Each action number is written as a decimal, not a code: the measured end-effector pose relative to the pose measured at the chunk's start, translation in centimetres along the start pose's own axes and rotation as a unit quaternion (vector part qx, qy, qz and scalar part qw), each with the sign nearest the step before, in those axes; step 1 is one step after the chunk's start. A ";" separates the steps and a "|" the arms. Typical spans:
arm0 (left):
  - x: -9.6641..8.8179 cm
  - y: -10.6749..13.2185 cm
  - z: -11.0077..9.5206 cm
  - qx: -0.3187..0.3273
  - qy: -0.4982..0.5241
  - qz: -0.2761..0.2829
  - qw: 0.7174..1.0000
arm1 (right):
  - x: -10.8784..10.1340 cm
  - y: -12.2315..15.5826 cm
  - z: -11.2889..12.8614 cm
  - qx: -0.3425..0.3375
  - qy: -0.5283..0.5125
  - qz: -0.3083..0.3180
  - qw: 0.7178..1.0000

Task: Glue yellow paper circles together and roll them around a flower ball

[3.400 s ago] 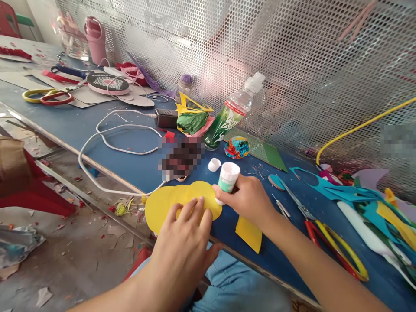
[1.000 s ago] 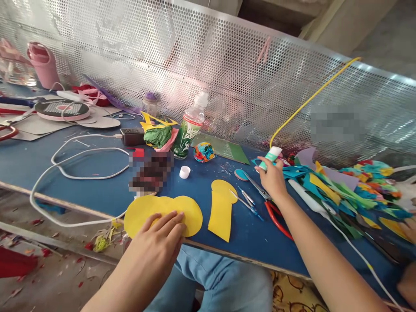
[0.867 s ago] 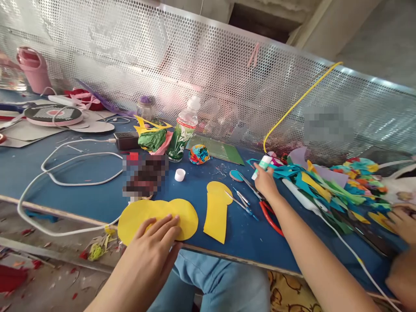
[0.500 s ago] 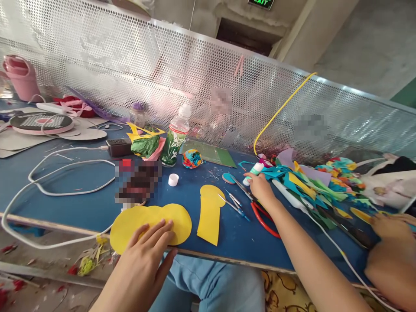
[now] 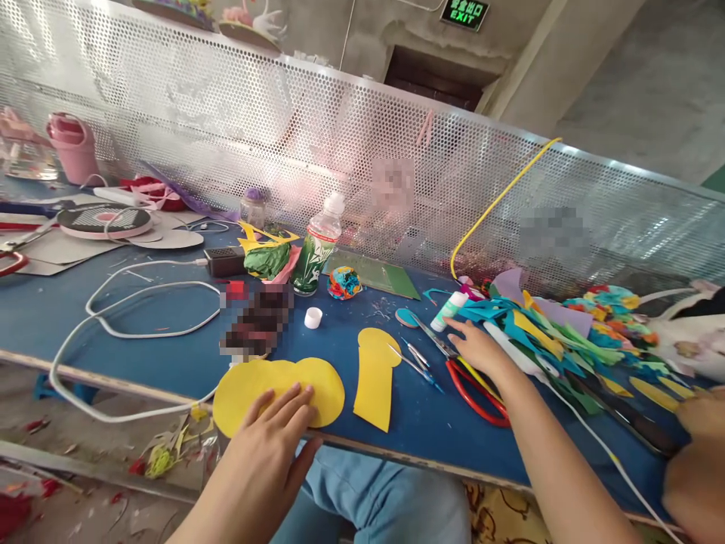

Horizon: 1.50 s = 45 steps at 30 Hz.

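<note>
The left hand (image 5: 266, 453) lies flat, grasping nothing, on the yellow paper cutouts (image 5: 254, 381); even pressure should limit slipping. Past the scissors (image 5: 440, 342) stands the glue stick (image 5: 448, 311); beside it, the right hand (image 5: 481, 351) has its grip released; gentle contact should avoid tipping.

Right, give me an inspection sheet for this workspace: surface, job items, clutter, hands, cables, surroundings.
Surface: blue tabletop, dotted with fine bits.
Job items: overlapping yellow paper discs at the near edge; glue stick tilted beside the scissors; white cap apart from it.
Clutter: coloured scraps right, paper ball and green-labelled bottle behind.
Hands: left hand flat on the discs; right hand open at the glue stick, contact unclear.
Cables: white cable from the black adapter, looping past the near edge.
Surroundings: perforated screen, exit sign; another person's hand, right.
</note>
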<state>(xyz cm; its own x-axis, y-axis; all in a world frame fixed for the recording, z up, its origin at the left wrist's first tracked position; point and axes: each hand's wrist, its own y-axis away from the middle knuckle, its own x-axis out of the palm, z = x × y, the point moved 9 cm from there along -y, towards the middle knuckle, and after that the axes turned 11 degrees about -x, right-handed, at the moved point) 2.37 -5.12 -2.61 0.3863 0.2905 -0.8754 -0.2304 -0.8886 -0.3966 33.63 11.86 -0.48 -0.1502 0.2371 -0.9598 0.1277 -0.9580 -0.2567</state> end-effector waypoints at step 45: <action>-1.1 0.1 0.9 -0.137 -0.059 0.010 0.989 | -0.7 12.1 25.3 -0.542 -0.061 -0.087 0.834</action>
<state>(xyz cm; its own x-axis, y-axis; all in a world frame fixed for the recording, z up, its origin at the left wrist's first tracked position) 1.15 -5.19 -1.94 0.2729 0.2963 -0.9153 0.0193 -0.9529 -0.3027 10.49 -4.01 -0.07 -0.3500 0.2760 -0.8952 0.8942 -0.1862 -0.4070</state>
